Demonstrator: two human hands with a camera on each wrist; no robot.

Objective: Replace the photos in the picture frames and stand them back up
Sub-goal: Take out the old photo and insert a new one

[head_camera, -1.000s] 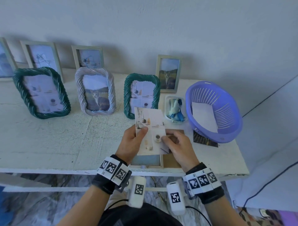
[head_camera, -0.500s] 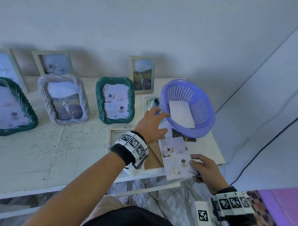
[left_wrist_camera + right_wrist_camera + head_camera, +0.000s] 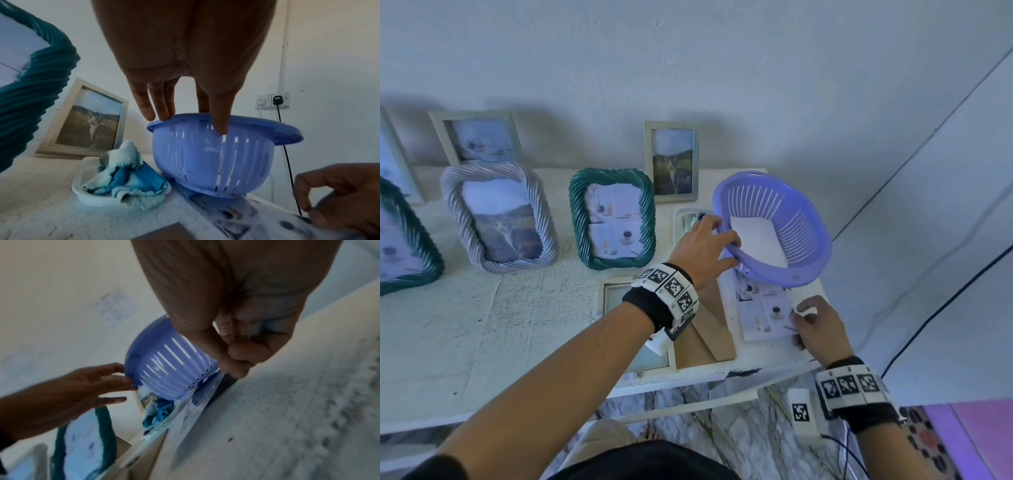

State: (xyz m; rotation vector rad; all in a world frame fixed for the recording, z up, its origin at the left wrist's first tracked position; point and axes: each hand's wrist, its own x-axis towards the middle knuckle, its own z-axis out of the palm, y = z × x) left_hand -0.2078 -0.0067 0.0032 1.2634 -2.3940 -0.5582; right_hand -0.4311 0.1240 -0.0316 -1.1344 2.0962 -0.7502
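Photo (image 3: 763,310) lies on the surface's right end, pinched at its edge by our right hand (image 3: 816,329); our left hand (image 3: 702,248) grips the basket (image 3: 808,270) rim, tipping it so we slide the photo underneath flat.

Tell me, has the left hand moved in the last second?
Yes. The left hand left the photo and went right to grip the purple basket rim.

Both forearms are bare. Each wrist wears a black strap (image 3: 650,306) topped by a band of white blocks printed with black square codes (image 3: 670,287). Below the right wrist's strap (image 3: 873,414) hangs a small white box with one code (image 3: 802,413), trailing a thin black cable (image 3: 849,455).
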